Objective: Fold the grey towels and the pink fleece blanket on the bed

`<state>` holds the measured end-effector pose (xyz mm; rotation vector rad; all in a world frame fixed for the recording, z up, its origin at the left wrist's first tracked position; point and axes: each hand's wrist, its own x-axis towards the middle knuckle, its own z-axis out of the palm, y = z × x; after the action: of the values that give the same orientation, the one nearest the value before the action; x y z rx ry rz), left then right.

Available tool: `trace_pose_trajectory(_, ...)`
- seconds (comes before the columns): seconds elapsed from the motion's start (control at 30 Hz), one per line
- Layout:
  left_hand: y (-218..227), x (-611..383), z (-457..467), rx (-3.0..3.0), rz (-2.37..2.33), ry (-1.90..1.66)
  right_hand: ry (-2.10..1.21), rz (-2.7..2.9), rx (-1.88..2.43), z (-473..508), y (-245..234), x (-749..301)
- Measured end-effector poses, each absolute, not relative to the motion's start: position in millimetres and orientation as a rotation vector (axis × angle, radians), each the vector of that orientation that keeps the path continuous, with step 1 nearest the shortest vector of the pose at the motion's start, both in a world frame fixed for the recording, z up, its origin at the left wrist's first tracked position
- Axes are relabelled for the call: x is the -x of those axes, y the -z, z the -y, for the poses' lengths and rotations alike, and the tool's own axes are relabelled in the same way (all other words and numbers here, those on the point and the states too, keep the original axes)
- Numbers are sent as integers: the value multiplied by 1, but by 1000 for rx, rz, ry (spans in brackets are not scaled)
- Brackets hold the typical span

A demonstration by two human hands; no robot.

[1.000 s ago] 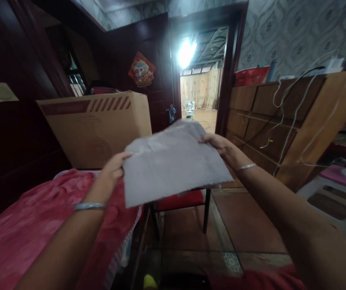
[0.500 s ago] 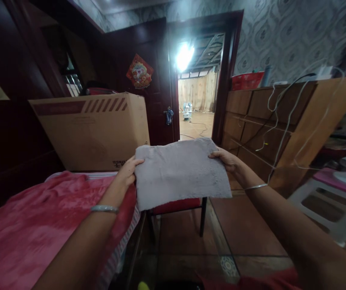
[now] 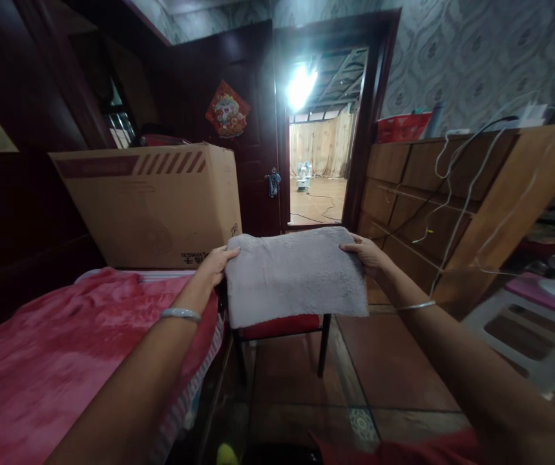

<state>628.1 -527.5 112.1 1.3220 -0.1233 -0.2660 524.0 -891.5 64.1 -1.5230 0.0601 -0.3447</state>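
A light grey, soft-looking cloth [image 3: 296,278] hangs spread out between my two hands, its top edge slightly folded over. My left hand [image 3: 218,263] pinches its upper left corner, thumb on the near side. At the upper right corner, my right hand [image 3: 365,255] grips the cloth the same way, with the other fingers hidden behind. Beneath and beyond the cloth shows a chair with a red seat [image 3: 282,327] and dark legs; most of the chair is hidden by the cloth.
A bed with a pink blanket [image 3: 88,342] lies at left, with a large cardboard box [image 3: 146,206] behind it. On the right stand a wooden cabinet [image 3: 504,194] with trailing white cables and a white-and-pink plastic stool [image 3: 519,329]. An open doorway lies ahead, with a fan [image 3: 303,175] beyond.
The cloth's lower edge has swung inward and up a little, and its sides hang straighter. Both hands keep their hold, and my left hand sits slightly further right in view.
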Motion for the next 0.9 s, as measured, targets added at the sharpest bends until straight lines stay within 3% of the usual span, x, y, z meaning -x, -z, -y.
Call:
trace_pose_trajectory(0.23,-105,-636,520,-1518,106,223,383,-118,1530,891,-62,-521)
trace_pose_trajectory(0.47,-101,-629,528,-1489,223,-34,716,-117,1693,883,-56,-523)
trace_pose_trajectory(0.63,-99,-636,522,-1577,157,23,665,-174,1763,893,-56,-521)
trace_pose_trajectory(0.8,-106,-631,524,-1824,138,-418,1029,-204,2212,878,-77,-520)
trace_pose_trajectory(0.9,-116,-617,544,-1972,518,-553,1084,56,2456,849,-94,-527)
